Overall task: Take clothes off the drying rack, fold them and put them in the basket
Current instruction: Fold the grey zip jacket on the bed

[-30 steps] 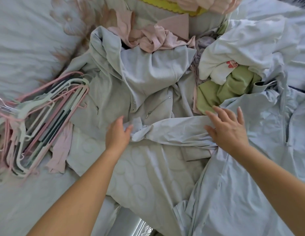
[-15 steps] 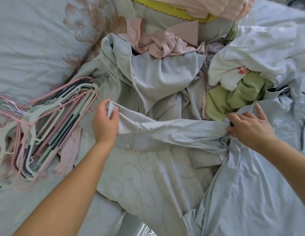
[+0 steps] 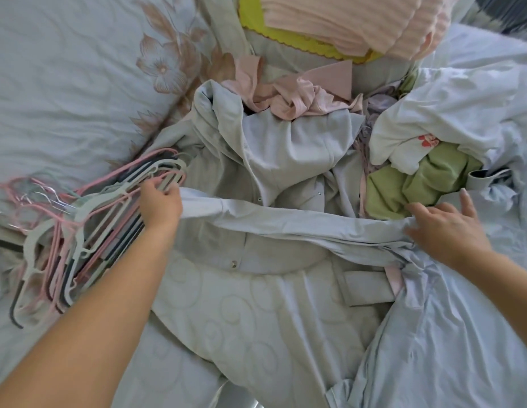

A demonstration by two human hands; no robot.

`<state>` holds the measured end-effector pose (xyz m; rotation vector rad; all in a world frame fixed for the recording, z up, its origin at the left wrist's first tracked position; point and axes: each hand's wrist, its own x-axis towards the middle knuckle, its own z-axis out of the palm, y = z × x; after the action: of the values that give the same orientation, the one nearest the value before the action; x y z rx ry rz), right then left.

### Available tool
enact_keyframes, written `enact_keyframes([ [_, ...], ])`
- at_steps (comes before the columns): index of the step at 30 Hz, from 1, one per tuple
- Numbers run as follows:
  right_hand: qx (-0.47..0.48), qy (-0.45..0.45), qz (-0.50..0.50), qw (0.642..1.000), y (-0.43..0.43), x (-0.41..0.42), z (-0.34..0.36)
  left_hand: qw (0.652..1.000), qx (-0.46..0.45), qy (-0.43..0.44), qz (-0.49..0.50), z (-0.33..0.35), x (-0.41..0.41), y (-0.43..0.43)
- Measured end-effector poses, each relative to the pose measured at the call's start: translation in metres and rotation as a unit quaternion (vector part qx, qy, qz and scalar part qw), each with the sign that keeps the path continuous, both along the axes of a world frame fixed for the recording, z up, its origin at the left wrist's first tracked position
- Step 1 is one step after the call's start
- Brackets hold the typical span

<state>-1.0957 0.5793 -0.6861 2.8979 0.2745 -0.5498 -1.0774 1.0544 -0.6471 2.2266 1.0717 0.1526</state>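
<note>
Hands stretch the pale blue sleeve (image 3: 285, 220) taut between them, likely smoothing it for folding: left hand (image 3: 161, 203) pinches the cuff (image 3: 200, 203) just beside the hangers (image 3: 88, 219), right hand (image 3: 446, 231) pins the shoulder end under flat, spread fingers (image 3: 464, 201).

you've only got the one view here: the wide-angle cam on your head, looking forward and steeply down at the bed (image 3: 64, 83). it sits close in, so both forearms run up from the bottom corners and your left hand (image 3: 160, 206) and right hand (image 3: 444, 228) land mid-frame at either end of the pale blue sleeve (image 3: 300, 219), hangers (image 3: 88, 219) off left.
</note>
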Motion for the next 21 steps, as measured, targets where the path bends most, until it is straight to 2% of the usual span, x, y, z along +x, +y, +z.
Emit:
enact_keyframes([
  [5, 0.01, -0.005, 0.028, 1.0, 0.004, -0.002, -0.006, 0.999, 0.011, -0.053, 0.0, -0.005, -0.004, -0.004],
  [8, 0.015, -0.014, 0.03, 0.999, -0.005, 0.0, -0.009, 0.999, 0.037, 0.021, 0.032, -0.012, -0.01, 0.017],
  [10, 0.018, -0.013, 0.033, 0.999, -0.013, 0.002, -0.009, 0.993, 0.065, 0.079, -0.049, -0.018, -0.018, 0.023],
  [11, 0.017, -0.008, 0.038, 0.999, -0.015, 0.003, -0.008, 0.981, 0.091, 0.093, -0.141, -0.022, -0.022, 0.022],
  [12, 0.016, 0.001, 0.044, 0.999, -0.016, 0.004, -0.007, 0.955, 0.117, 0.112, -0.249, -0.028, -0.026, 0.018],
  [14, 0.011, 0.02, 0.057, 0.998, -0.016, 0.005, -0.004, 0.874, 0.165, 0.19, -0.415, -0.041, -0.032, 0.003],
  [16, 0.011, 0.02, 0.063, 0.998, -0.016, 0.005, -0.003, 0.823, 0.208, 0.253, -0.464, -0.053, -0.034, -0.011],
  [18, 0.018, 0.004, 0.061, 0.998, -0.018, 0.005, -0.004, 0.798, 0.266, 0.241, -0.483, -0.06, -0.033, -0.019],
  [20, 0.017, -0.003, 0.059, 0.998, -0.019, 0.007, -0.007, 0.801, 0.287, 0.208, -0.483, -0.062, -0.03, -0.021],
  [21, 0.018, -0.005, 0.063, 0.998, -0.02, 0.007, -0.008, 0.818, 0.27, 0.199, -0.467, -0.061, -0.027, -0.018],
])
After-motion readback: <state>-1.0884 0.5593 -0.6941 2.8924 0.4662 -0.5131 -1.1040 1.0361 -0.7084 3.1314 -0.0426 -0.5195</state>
